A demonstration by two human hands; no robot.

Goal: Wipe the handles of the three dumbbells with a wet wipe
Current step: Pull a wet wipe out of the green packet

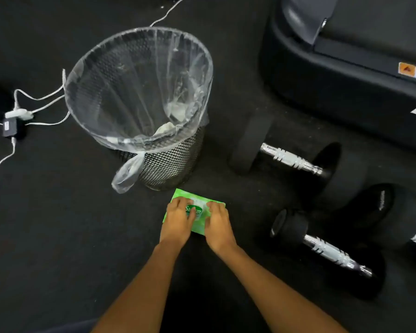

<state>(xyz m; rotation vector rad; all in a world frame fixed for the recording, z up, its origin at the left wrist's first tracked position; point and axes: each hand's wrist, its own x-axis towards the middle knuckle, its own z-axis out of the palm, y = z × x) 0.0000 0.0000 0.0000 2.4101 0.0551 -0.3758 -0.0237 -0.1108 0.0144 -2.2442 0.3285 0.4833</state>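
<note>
Both my hands rest on the green wet wipe pack [194, 213] lying on the dark floor [58, 236], just in front of the mesh bin [139, 97]. My left hand [178, 221] lies fingers down over the label, my right hand [218, 224] beside it; grip unclear on both. Three dumbbells sit to my right: the far dumbbell [291, 159], the near dumbbell [332, 253], and a third dumbbell [394, 212] cut off at the frame edge.

The green wipes pack [195, 213] reads "Sa…are", its middle letters hidden by fingers.
</note>
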